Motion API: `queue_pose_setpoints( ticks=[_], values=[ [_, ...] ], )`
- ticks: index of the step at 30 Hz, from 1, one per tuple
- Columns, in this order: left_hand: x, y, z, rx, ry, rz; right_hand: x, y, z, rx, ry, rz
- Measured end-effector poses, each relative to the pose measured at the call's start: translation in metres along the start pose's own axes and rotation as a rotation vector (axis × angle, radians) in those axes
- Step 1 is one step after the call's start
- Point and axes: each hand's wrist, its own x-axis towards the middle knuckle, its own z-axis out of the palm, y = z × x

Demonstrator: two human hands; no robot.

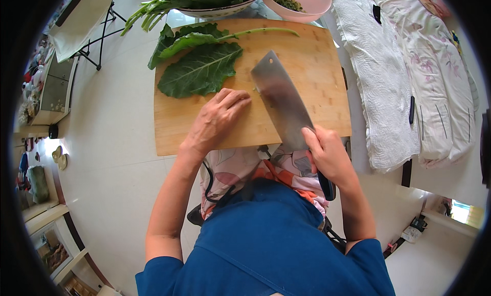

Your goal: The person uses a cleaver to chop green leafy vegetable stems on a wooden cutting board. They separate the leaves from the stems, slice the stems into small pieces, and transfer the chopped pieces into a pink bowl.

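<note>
My right hand (326, 154) grips the black handle of a wide-bladed cleaver (285, 104), whose blade is over a wooden cutting board (322, 73). My left hand (226, 112) is at the board just below a broad green leaf (201, 69), its fingers bent and close together; whether anything small is between the fingertips cannot be seen. Behind that leaf, a second leaf with a long stem (261, 32) lies across the board's far side. Tiny green bits show beside the blade.
Beyond the board, a bowl (218, 12) holds more stemmed leaves, and a pink bowl (303, 17) holds chopped greens. White quilted fabric (379, 89) lies along the right. A folding chair (80, 20) stands at the upper left, near a cabinet (57, 81).
</note>
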Motion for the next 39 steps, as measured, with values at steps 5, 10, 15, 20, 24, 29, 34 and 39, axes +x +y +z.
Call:
queue_pose_setpoints(
  ticks=[5,10,15,20,24,29,34,39],
  values=[
    [-0.002,0.001,0.001,-0.03,0.055,-0.039,-0.008,0.016,-0.013,-0.363,0.192,-0.29],
    [0.002,0.001,-0.001,-0.099,0.151,-0.05,-0.004,0.028,-0.043,-0.806,0.302,-0.646],
    [0.0,0.001,-0.013,-0.098,0.355,-0.212,0.009,0.048,-0.07,-1.138,0.467,-0.931],
    [0.028,0.013,-0.024,-0.115,0.331,-0.168,0.021,0.061,-0.071,-1.174,0.54,-1.048],
    [0.076,0.031,-0.006,-0.106,0.177,-0.013,0.029,0.064,-0.065,-1.151,0.575,-1.102],
    [0.096,0.029,0.019,-0.042,0.078,0.075,0.029,0.064,-0.061,-1.145,0.59,-1.118],
    [0.094,0.023,0.023,-0.044,0.077,0.074,0.03,0.077,-0.068,-1.131,0.58,-1.083],
    [0.088,0.013,0.022,-0.068,0.086,0.012,0.028,0.084,-0.081,-1.169,0.645,-1.095]
  ],
)
